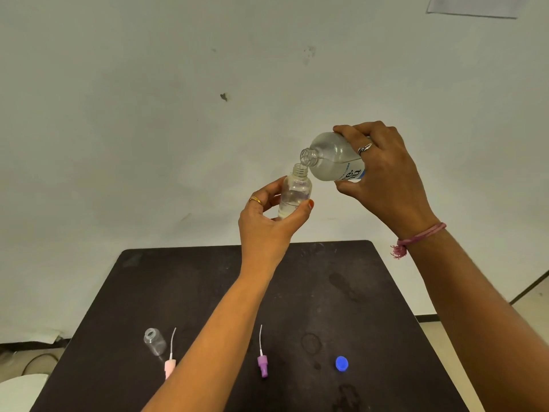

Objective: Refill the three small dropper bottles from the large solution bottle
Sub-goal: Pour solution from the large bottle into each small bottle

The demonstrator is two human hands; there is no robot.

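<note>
Above the desk, right hand grips tilted large bottle, mouth-to-mouth over dropper bottle clasped upright by left hand, so liquid lands inside.

My arms are bare, no sleeves. My left hand wears a gold ring and orange nail polish; my right hand a silver ring, with a frayed pink thread at the wrist.

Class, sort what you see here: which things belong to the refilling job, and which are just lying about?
Belong to the job:
large bottle, tilted in right hand
small bottle in left hand
empty small bottle
pink dropper top
purple dropper top
blue cap

Lying about:
paper on wall
white object at bottom left
</note>
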